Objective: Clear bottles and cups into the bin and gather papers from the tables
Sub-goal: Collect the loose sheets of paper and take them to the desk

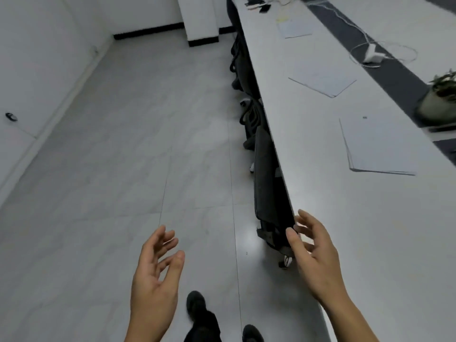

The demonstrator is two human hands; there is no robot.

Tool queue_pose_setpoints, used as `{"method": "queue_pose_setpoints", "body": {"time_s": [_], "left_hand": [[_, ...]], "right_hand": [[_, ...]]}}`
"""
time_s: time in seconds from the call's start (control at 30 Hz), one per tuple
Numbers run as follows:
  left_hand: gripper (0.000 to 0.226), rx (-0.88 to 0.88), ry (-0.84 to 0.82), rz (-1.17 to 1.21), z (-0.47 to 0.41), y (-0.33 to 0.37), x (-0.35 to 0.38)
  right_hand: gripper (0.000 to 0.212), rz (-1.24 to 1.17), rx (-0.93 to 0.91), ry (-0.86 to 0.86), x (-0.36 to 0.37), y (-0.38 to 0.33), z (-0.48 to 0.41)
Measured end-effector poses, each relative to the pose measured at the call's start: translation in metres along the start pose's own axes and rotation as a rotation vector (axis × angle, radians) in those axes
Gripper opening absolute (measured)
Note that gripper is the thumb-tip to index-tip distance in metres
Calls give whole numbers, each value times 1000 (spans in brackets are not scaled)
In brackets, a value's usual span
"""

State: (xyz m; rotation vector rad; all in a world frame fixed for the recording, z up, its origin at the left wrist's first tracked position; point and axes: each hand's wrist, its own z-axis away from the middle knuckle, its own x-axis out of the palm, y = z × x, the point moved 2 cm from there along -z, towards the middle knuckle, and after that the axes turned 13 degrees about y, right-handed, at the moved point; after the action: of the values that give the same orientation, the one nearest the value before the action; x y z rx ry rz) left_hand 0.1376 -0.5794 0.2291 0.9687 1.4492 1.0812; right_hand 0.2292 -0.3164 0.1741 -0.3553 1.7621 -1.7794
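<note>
Potted plant (441, 97) blurred, cut by right edge; far clutter (259, 4) perhaps cables.

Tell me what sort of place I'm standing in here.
Probably an office or meeting room: a long white table with paper stacks, black office chairs tucked beneath it, and a charger with white cable on top.

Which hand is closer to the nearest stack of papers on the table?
Right. The right hand is open at the table's edge, nearer the paper stack. The left hand is open over the floor, farther away.

Three paper stacks (377, 146), one plant (441, 95)
</note>
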Motion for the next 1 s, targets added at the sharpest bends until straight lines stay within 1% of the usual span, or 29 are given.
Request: {"method": "queue_pose_setpoints", "body": {"time_s": [0.13, 0.27, 0.37, 0.5, 0.63, 0.73, 0.87, 0.93, 1.0], "left_hand": [[53, -7, -195, -13, -71, -18, 49], [56, -24, -297, -16, -155, -48, 101], [57, -39, -383, -13, -232, -59, 151], [53, -3, -514, -6, -338, -33, 221], [50, 69, -683, -11, -418, 3, 294], [49, 131, -820, -7, -446, 34, 347], [49, 185, -991, 20, -451, 67, 422], [50, 215, -1052, 19, -446, 73, 459], [51, 244, -1090, 16, -442, 76, 489]], "right_hand": [[44, 30, 101, 214, 17, 21, -38], [42, 80, 185, 311, 64, 34, -84], [41, 125, 222, 355, 107, 25, -136], [43, 176, 252, 431, 151, -12, -203], [44, 167, 232, 588, 170, -47, -253], [43, 133, 267, 734, 168, -64, -268], [42, 86, 304, 940, 156, -68, -284], [42, 53, 323, 1010, 153, -59, -298], [42, 15, 344, 1038, 153, -47, -318]]}}
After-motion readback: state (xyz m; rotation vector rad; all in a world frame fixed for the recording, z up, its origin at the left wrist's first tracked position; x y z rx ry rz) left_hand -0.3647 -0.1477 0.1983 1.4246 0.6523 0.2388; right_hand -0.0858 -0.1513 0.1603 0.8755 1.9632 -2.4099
